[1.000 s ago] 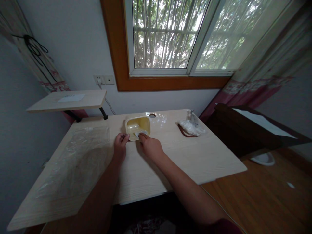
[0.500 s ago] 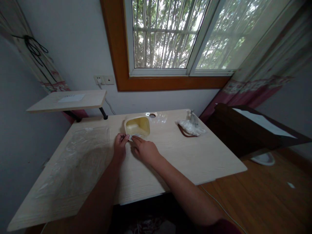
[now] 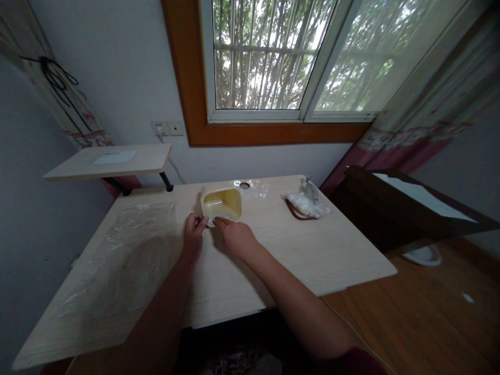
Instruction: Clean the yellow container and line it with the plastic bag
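A pale yellow plastic box (image 3: 228, 200) with a whitish rim stands open at the back middle of the desk. Just in front of its near edge, both hands meet at a small crinkled piece of whitish, see-through plastic (image 3: 211, 222). My left hand (image 3: 192, 232) is closed, pinching the plastic's left end between thumb and fingers. From the right, my right hand (image 3: 239, 238) reaches in, its fingers pressed together at the other end of the plastic. What lies inside the plastic is too small to make out.
A clear plastic sheet (image 3: 133, 250) covers the left of the desk (image 3: 312, 255). At the back right lies a clear bag of white contents (image 3: 307, 203) on a brown strap (image 3: 294, 212). A raised shelf (image 3: 148, 159) stands back left; near the back edge is a cable hole (image 3: 244, 185).
My right fingers have shifted slightly to the right along the plastic piece. The left hand keeps its pinch almost in place.
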Demonstrator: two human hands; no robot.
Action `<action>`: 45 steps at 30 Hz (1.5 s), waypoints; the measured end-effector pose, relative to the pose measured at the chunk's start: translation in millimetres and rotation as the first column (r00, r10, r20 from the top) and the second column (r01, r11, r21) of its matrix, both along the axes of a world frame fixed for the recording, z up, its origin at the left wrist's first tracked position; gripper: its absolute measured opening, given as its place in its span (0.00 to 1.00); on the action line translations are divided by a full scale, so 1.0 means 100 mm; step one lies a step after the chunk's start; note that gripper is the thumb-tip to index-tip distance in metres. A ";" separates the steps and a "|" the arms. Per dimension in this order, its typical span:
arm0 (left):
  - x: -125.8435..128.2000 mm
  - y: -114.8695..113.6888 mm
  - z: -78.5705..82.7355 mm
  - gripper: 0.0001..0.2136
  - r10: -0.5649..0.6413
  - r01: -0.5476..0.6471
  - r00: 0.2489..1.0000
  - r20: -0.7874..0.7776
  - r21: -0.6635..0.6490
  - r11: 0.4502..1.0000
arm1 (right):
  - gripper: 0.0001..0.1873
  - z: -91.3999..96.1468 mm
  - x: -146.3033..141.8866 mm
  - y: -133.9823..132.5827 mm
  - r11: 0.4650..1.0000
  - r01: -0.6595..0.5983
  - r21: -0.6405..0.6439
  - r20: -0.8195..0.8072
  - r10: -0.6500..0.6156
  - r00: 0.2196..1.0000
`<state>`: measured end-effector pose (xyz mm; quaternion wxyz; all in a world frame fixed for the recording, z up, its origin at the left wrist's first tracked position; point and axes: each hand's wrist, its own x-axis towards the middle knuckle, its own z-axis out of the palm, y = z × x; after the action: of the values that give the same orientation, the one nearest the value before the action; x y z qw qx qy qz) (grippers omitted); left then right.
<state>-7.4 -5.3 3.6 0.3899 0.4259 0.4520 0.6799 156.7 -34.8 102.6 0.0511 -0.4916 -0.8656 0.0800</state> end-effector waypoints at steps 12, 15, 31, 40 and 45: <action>-0.05 0.02 0.01 0.15 0.019 -0.020 1.000 -0.013 -0.023 1.000 | 0.19 0.13 -0.28 0.44 0.996 -0.019 -0.091 0.112 0.029 0.993; -0.05 0.03 -0.01 0.16 0.013 -0.013 1.000 0.007 -0.028 1.000 | 0.19 0.06 -0.38 0.58 0.995 0.002 -0.100 0.119 0.010 0.993; 0.00 -0.01 0.03 0.12 0.029 -0.031 0.997 -0.070 -0.028 0.999 | 0.20 -0.16 -0.58 1.07 0.978 0.112 -0.177 0.174 -0.081 0.981; 0.03 -0.02 0.04 0.11 0.024 -0.027 0.997 -0.068 -0.034 0.999 | 0.18 -0.20 -0.55 1.08 0.966 0.224 -0.129 0.206 -0.195 0.959; 0.03 -0.01 0.00 0.12 0.005 -0.006 0.999 -0.045 -0.021 1.000 | 0.19 -0.19 -0.56 1.06 0.959 0.255 -0.127 0.204 -0.227 0.952</action>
<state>-4.0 -6.4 3.3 0.3821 0.4359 0.4689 0.6664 101.2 71.6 83.2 -0.0589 -0.6015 -0.7913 0.0921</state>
